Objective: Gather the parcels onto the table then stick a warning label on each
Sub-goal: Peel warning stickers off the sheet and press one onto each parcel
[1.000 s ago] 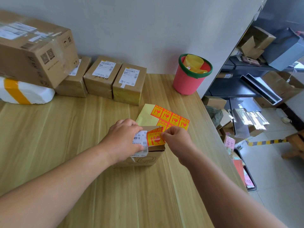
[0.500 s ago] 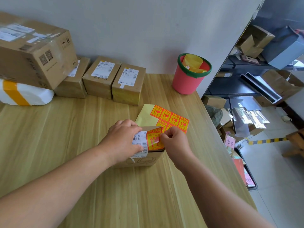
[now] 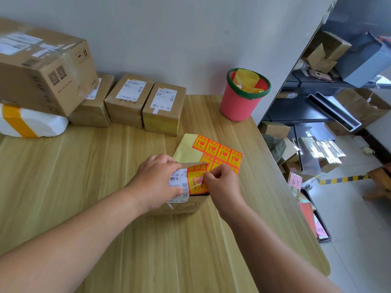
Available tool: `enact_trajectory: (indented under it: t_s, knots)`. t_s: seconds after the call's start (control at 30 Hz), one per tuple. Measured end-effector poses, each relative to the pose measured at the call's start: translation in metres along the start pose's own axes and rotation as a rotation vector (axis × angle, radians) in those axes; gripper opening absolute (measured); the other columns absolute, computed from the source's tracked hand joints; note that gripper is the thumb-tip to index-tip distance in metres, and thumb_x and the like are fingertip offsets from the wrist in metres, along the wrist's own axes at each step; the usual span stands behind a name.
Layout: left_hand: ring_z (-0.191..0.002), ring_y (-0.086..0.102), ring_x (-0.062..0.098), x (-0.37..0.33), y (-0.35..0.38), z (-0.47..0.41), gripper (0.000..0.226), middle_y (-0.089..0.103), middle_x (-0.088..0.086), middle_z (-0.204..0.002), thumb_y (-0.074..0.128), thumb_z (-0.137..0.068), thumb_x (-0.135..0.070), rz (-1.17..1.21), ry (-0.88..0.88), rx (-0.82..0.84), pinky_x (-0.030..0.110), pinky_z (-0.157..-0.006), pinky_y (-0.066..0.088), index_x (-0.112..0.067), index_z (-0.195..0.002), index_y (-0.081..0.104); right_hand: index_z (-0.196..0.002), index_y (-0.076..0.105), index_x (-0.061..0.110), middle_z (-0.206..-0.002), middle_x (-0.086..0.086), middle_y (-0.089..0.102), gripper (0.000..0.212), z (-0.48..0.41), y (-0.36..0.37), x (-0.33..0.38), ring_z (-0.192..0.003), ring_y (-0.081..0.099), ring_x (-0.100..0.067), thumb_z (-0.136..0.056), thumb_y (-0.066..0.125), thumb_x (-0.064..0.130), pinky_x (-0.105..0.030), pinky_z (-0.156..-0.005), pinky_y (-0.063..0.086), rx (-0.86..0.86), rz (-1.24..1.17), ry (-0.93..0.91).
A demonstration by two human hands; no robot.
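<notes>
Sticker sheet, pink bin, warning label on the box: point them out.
sticker sheet (image 3: pixel 212 148), head view, printed top row.
pink bin (image 3: pixel 237 104), head view, outer wall.
warning label (image 3: pixel 194 181), head view, orange face.

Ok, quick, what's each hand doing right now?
Left hand: closed, holding the small parcel steady.
Right hand: closed, pinching the warning label on it.

Head cam looks fwd+down, close over table (image 3: pixel 84 166)

left hand (image 3: pixel 155 182) holds parcel (image 3: pixel 183 207) | right hand (image 3: pixel 223 183) pinches warning label (image 3: pixel 195 183)
</notes>
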State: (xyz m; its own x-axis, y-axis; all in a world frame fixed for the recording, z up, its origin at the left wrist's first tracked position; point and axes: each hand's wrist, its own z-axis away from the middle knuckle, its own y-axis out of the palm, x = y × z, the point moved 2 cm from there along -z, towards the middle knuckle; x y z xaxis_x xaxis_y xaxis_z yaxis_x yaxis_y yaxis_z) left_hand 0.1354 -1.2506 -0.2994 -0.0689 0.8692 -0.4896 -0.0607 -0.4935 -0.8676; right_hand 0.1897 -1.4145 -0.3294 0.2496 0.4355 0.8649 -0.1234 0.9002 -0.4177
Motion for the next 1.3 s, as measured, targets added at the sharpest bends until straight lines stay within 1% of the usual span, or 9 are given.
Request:
enact_trajectory:
  t_s: [0.17,0.3,0.37,0.53,0.63,0.77,0.97,1.13,1.3]
  knots:
    - [-0.118,0.031,0.01,-0.001,0.0,0.001,0.064,0.042,-0.01,-0.129,0.068,-0.078,-0.042,0.017,-0.006,0.001,0.03,-0.103,0.03,-0.026,-0.135,0.045,-0.077,0.049,0.016,-0.085,-0.01,0.066,0.018,-0.005,-0.004,-0.006,-0.075,0.062,-0.021,-0.087,0.064,0.02,-0.037,-0.063,0.05,0.089,-0.132,0.137]
    - [-0.119,0.034,0.013,-0.002,-0.002,0.002,0.062,0.043,-0.008,-0.13,0.069,-0.077,-0.038,0.002,-0.019,-0.002,0.032,-0.104,0.03,-0.025,-0.133,0.045,-0.076,0.05,0.018,-0.084,-0.004,0.071,0.02,-0.01,-0.011,-0.005,-0.075,0.063,-0.016,-0.089,0.064,0.022,-0.028,-0.063,0.049,0.25,-0.207,0.253]
    - [-0.116,0.038,0.014,-0.006,-0.001,0.004,0.051,0.046,-0.007,-0.125,0.07,-0.077,-0.033,0.007,-0.021,-0.075,0.03,-0.099,0.033,-0.024,-0.123,0.05,-0.075,0.052,0.017,-0.078,-0.004,0.068,0.018,-0.012,-0.015,-0.004,-0.07,0.061,-0.015,-0.089,0.063,0.018,-0.027,-0.061,0.048,0.241,-0.198,0.17]
    - [-0.093,0.048,0.017,-0.02,0.001,0.005,0.003,0.051,-0.005,-0.087,0.066,-0.082,-0.018,0.095,0.01,-0.361,0.027,-0.074,0.035,-0.019,-0.085,0.068,-0.074,0.063,0.023,-0.08,-0.002,0.06,0.02,-0.011,-0.02,-0.001,-0.068,0.054,-0.012,-0.085,0.064,0.007,-0.029,-0.065,0.046,0.26,-0.106,-0.163]
    - [-0.092,0.047,0.017,-0.027,0.006,-0.001,0.012,0.047,-0.005,-0.082,0.066,-0.084,-0.026,0.08,0.008,-0.336,0.026,-0.07,0.03,-0.022,-0.093,0.073,-0.079,0.07,0.035,-0.1,0.001,0.057,0.024,-0.014,-0.019,0.0,-0.079,0.058,-0.011,-0.082,0.069,0.011,-0.034,-0.078,0.053,0.326,-0.026,-0.251]
    - [-0.096,0.041,0.015,-0.023,0.016,-0.009,0.041,0.041,-0.007,-0.087,0.064,-0.08,-0.048,-0.06,-0.074,-0.227,0.027,-0.072,0.031,-0.035,-0.118,0.063,-0.1,0.065,0.046,-0.107,0.003,0.051,0.032,-0.019,-0.017,-0.003,-0.091,0.057,-0.017,-0.081,0.073,0.021,-0.042,-0.085,0.053,0.394,0.073,-0.252]
    - [-0.098,0.034,0.013,-0.016,0.019,-0.009,0.072,0.034,-0.012,-0.096,0.062,-0.068,-0.068,-0.154,-0.087,-0.136,0.028,-0.079,0.028,-0.04,-0.132,0.046,-0.117,0.051,0.055,-0.117,0.01,0.043,0.054,-0.024,-0.027,-0.005,-0.096,0.053,-0.011,-0.078,0.076,0.027,-0.028,-0.083,0.053,0.589,0.149,-0.24]
    - [-0.104,0.032,0.013,-0.015,0.018,-0.011,0.087,0.028,-0.012,-0.099,0.058,-0.062,-0.077,-0.214,-0.097,-0.059,0.032,-0.09,0.033,-0.039,-0.137,0.038,-0.135,0.039,0.05,-0.124,0.008,0.044,0.082,-0.026,-0.031,-0.011,-0.099,0.052,-0.015,-0.072,0.081,0.019,-0.038,-0.088,0.053,0.695,0.207,-0.223]
    - [-0.105,0.032,0.013,-0.015,0.015,-0.012,0.087,0.029,-0.012,-0.101,0.058,-0.064,-0.075,-0.201,-0.115,-0.019,0.033,-0.093,0.032,-0.038,-0.139,0.035,-0.137,0.041,0.045,-0.119,0.009,0.05,0.085,-0.028,-0.03,-0.01,-0.102,0.054,-0.021,-0.07,0.082,0.014,-0.044,-0.089,0.052,0.723,0.172,-0.211]
